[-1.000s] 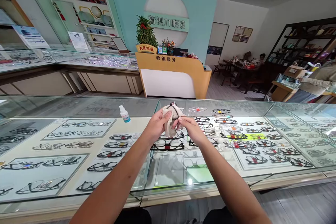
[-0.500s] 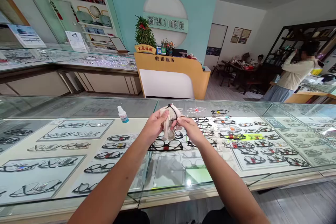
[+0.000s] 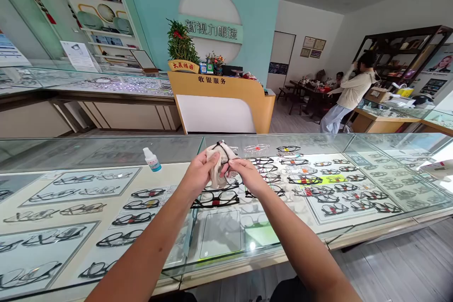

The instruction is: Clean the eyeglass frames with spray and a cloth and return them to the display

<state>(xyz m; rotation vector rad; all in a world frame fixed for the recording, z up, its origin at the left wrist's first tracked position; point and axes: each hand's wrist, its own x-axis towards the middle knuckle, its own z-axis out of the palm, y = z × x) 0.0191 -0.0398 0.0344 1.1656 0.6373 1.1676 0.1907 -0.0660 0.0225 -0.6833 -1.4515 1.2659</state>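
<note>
Where under cloth, held glasses hidden

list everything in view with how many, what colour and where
cloth: one, beige, bunched in the hands
held eyeglass frame: one, dark, partly covered by the cloth
bottle: one, white and blue, on the glass, left of the hands
front display counter: one, clear glass, cream edge, nearest
display eyeglasses: many, mostly black, inside that counter
cash desk: one, orange and white, beyond it
plant: one, green, on the desk
wall sign: one, pale green, behind the desk
framed pictures: four, mixed, back wall
shelf unit: one, dark brown, far right
standing person: one, pale top, right
left hand: one, bare, gripping the cloth
right hand: one, bare, at the frame
</note>
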